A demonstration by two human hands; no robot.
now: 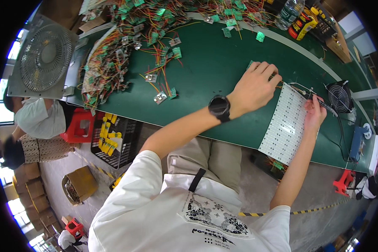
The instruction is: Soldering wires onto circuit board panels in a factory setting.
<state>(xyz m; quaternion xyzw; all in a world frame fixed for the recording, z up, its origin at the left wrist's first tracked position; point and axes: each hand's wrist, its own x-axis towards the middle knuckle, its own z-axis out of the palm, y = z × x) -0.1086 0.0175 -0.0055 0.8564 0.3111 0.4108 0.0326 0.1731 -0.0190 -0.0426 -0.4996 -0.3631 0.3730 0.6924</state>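
My right hand grips a soldering iron, a dark pen-like tool with a black cable, over the right side of a white panel with rows of small dark marks. My left hand, below a black watch, is closed at the panel's far left corner. Thin orange wires show at its fingertips, and a green board edge peeks out beyond the knuckles. The fingers hide most of that piece. Between the hands, near the iron's front end, a thin metal stand with wire lies at the panel's far edge.
Heaped wired circuit boards cover the green table's left and far sides. A black round fan and a blue box stand right. A bottle and a yellow container are far right. A person sits left.
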